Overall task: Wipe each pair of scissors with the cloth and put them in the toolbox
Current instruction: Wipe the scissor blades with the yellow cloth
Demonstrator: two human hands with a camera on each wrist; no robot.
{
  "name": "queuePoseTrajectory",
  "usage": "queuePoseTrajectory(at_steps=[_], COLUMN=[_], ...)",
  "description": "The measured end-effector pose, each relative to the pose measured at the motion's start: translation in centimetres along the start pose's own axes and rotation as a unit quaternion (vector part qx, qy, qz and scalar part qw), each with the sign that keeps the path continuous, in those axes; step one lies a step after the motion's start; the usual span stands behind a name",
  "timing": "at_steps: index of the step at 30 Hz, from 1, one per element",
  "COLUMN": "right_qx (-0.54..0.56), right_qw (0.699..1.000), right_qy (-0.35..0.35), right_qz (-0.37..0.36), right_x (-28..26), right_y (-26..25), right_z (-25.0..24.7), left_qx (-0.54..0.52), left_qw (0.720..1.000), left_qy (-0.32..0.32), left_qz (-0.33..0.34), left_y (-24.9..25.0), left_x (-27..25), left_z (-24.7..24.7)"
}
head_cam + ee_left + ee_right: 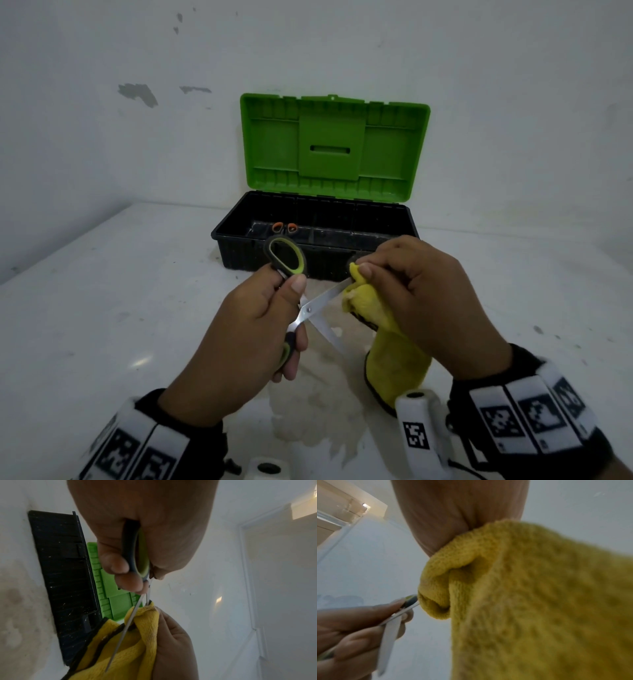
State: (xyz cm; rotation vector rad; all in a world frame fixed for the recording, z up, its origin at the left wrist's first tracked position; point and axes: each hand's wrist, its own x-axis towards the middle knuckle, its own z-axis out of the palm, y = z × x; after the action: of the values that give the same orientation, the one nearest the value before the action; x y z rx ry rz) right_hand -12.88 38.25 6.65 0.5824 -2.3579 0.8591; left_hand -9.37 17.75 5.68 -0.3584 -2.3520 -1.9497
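My left hand (260,329) grips the black-and-green handles of a pair of scissors (310,310), held above the table with the blades spread apart. One blade runs up to the right into a yellow cloth (370,308) that my right hand (407,291) pinches around its tip. The other blade points down to the right, bare. In the left wrist view the scissors (137,555) and the cloth (137,642) show close up. The cloth (522,588) fills the right wrist view. Behind the hands stands the toolbox (359,216), black with its green lid (334,147) raised. Orange-handled scissors (284,226) lie inside it at the left.
The white table (120,291) meets a white wall behind the toolbox. A stained patch (308,411) marks the table surface under my hands. Both wrists wear black bands with marker tags.
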Motion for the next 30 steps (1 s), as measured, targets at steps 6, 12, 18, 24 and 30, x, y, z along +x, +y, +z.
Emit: queuePoseTrajectory(at_steps=[6, 12, 18, 24, 30], right_qx=[0.011, 0.179, 0.378, 0.455, 0.475], right_qw=[0.995, 0.962, 0.858, 0.789, 0.757], right_qy=[0.016, 0.012, -0.11, -0.152, -0.237], right_qz=[0.095, 0.204, 0.329, 0.385, 0.381], right_x=[-0.2, -0.1, -0.3, -0.7, -1.3], right_y=[2.2, 1.2, -0.1, -0.6, -0.3], right_z=[-0.9, -2.2, -1.6, -0.7, -0.3], left_qx=[-0.031, 0.092, 0.27, 0.298, 0.301], left_qw=[0.998, 0.992, 0.952, 0.938, 0.929], left_qy=[0.056, 0.075, 0.056, 0.059, 0.082], left_qz=[-0.005, 0.042, 0.136, 0.168, 0.199], left_y=[0.3, 0.3, -0.1, -1.3, -0.8], left_x=[0.1, 1.4, 1.7, 1.9, 1.8], left_z=[-0.6, -1.2, -0.5, -0.3, -0.5])
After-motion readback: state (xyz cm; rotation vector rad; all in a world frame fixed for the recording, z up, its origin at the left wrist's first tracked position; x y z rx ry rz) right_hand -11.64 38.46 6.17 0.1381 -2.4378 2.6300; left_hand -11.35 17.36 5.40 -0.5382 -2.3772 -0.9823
